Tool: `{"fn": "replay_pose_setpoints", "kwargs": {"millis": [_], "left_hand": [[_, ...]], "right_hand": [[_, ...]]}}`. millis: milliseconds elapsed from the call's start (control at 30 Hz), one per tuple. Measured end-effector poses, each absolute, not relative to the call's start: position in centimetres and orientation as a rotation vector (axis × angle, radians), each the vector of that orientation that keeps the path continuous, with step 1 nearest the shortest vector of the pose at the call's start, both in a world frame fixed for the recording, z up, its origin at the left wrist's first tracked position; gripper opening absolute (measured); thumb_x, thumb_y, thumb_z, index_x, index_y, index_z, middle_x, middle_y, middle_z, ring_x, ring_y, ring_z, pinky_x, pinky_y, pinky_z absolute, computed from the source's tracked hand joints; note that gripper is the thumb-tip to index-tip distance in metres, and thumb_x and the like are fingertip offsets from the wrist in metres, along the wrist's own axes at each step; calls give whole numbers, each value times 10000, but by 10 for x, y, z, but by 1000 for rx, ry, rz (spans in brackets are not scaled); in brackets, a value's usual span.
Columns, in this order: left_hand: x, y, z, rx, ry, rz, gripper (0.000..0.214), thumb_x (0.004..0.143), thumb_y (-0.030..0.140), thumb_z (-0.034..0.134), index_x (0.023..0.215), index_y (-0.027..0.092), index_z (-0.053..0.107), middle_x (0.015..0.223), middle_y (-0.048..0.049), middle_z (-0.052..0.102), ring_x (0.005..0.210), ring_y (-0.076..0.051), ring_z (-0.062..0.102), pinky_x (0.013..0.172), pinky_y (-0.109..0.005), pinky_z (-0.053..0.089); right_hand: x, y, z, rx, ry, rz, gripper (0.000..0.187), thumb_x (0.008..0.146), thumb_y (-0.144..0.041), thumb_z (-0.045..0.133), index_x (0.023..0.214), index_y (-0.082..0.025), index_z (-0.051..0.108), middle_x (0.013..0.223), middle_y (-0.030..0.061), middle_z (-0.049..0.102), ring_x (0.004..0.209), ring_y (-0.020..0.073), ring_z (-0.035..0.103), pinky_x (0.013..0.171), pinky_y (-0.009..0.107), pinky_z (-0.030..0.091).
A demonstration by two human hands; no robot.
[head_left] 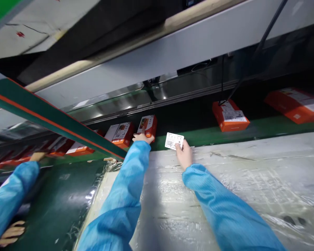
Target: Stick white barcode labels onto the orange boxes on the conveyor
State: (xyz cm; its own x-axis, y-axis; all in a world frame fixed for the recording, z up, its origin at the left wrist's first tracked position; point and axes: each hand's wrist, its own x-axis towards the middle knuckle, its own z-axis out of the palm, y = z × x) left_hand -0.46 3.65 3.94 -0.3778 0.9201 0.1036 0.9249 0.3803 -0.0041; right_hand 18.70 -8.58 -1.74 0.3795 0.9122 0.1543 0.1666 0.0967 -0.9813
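A small orange box [151,122] with a white printed top lies on the dark green conveyor belt [188,122]. My left hand [143,137] grips its near end, one finger on top and the thumb along the right side. To the right, my right hand [184,155] pinches a white card-like label [173,139] printed with barcodes, held flat above the belt's near edge. Another orange box [120,134] sits just left of my left hand. Further right on the belt is an orange box [232,122] with a white label on its face.
One more orange box [298,104] lies at the far right. A green post [54,118] slants across the left. Beyond it, a co-worker's hand [38,156] reaches toward several boxes; their other hand [12,233] is low left. A plastic-covered worktop [170,209] lies before me.
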Motion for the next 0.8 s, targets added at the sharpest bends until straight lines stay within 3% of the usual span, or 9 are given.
{"fn": "replay_pose_setpoints", "kwargs": {"millis": [233, 400, 533, 633, 800], "left_hand": [[27, 20, 41, -1678, -2543, -168, 784, 738, 621, 551, 1388, 193, 446, 1142, -199, 443, 973, -342, 506, 810, -409, 403], [55, -3, 57, -1806, -2238, -245, 780, 685, 479, 697, 1392, 267, 447, 1274, -208, 399, 1087, -372, 448, 913, -510, 355], [83, -20, 50, -2019, -1842, -346, 680, 710, 460, 714, 1341, 304, 514, 1378, -146, 350, 1249, -438, 305, 1036, -609, 247], [98, -25, 39, -2188, -1609, -524, 673, 805, 367, 632, 1433, 318, 398, 1397, -134, 333, 1234, -393, 355, 1009, -547, 363], [107, -24, 16, -2457, -1405, -803, 709, 841, 210, 531, 1490, 153, 252, 1447, -170, 279, 1237, -267, 426, 1007, -376, 452]], "right_hand": [[194, -90, -25, -1405, -986, 698, 389, 840, -521, 468, 977, -178, 589, 896, 61, 653, 747, 227, 614, 636, 262, 468], [209, -85, -30, -1389, -889, 631, 454, 807, -577, 470, 954, -167, 599, 872, 73, 653, 708, 236, 614, 580, 259, 460], [227, -78, -28, -1392, -770, 587, 475, 794, -606, 462, 928, -164, 573, 816, 72, 649, 651, 231, 614, 581, 269, 458], [239, -73, -27, -1391, -712, 580, 471, 808, -603, 452, 936, -161, 554, 746, 53, 635, 600, 212, 614, 571, 260, 464], [257, -68, -27, -1419, -712, 561, 569, 823, -645, 388, 1011, -137, 564, 877, 93, 646, 689, 224, 632, 505, 246, 470]]}}
